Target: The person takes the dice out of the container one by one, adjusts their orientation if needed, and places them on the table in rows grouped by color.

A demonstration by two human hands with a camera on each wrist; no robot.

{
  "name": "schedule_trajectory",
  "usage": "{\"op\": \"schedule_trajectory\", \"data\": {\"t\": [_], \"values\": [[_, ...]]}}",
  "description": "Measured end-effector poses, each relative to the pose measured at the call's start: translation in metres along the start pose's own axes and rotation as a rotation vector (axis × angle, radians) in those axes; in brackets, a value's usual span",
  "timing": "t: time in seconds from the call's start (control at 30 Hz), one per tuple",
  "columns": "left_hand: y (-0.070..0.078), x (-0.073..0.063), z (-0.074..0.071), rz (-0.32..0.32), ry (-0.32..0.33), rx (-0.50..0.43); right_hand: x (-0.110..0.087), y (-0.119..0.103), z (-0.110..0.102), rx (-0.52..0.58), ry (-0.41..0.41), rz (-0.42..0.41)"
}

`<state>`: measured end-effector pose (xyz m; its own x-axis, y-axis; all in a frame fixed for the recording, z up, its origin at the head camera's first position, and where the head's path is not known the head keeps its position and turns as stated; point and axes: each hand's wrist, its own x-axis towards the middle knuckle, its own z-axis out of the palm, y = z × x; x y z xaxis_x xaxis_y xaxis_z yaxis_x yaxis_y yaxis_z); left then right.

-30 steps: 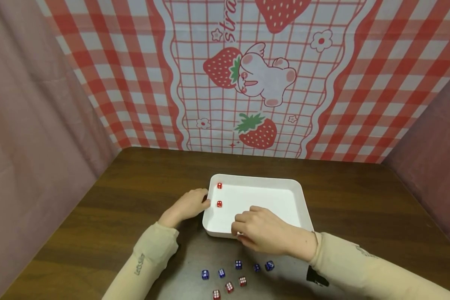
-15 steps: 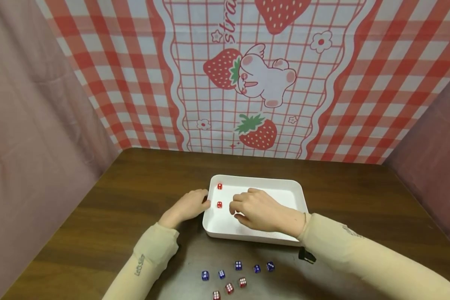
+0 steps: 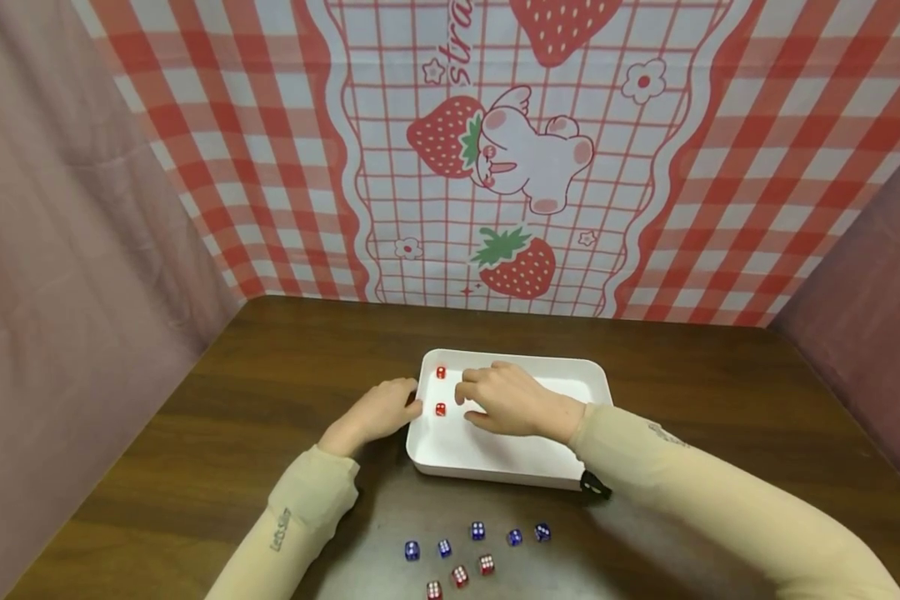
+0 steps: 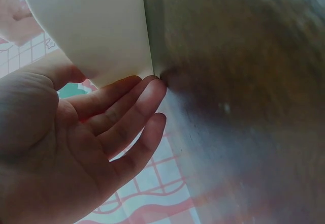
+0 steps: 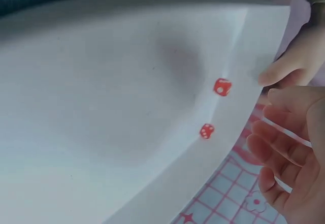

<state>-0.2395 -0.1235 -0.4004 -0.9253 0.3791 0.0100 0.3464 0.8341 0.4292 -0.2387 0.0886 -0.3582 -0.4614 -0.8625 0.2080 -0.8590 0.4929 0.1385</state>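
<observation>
A white tray (image 3: 487, 477) lies on the table, with two red dice inside along its left end, one farther back (image 3: 441, 372) and one nearer (image 3: 440, 409). At that end my left hand (image 3: 375, 410) grips the tray's wall, thumb over the rim and fingers against the outside (image 4: 134, 115). Over the middle of the tray hovers my right hand (image 3: 512, 398), its fingers (image 5: 274, 145) loosely bent with nothing between them. It is to the right of both dice in the head view.
In front of the tray are several blue dice (image 3: 477, 531) and three red dice (image 3: 460, 576) on the dark wooden table (image 3: 307, 342). A checked strawberry cloth (image 3: 390, 208) hangs behind the table. A black strap piece (image 3: 595, 485) shows under the right sleeve.
My right hand has moved from the tray's near edge back over its middle, its fingers loosening. My left hand and the dice have stayed in place.
</observation>
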Motion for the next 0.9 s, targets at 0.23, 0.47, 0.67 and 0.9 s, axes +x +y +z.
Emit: {"op": "schedule_trajectory", "data": {"t": [0.23, 0.47, 0.67, 0.9], "values": [[0.001, -0.001, -0.001, -0.001, -0.007, 0.003, 0.008, 0.008, 0.010, 0.012, -0.057, 0.039], [0.001, -0.001, -0.001, 0.005, -0.010, 0.011, 0.016, 0.017, 0.015, 0.027, -0.114, 0.056], [0.001, 0.000, -0.001, 0.002, -0.007, 0.001, 0.023, 0.021, 0.021, 0.021, -0.129, 0.081], [0.001, 0.000, -0.001, 0.005, 0.003, 0.000, 0.030, 0.024, 0.029, 0.031, -0.137, 0.119]]}}
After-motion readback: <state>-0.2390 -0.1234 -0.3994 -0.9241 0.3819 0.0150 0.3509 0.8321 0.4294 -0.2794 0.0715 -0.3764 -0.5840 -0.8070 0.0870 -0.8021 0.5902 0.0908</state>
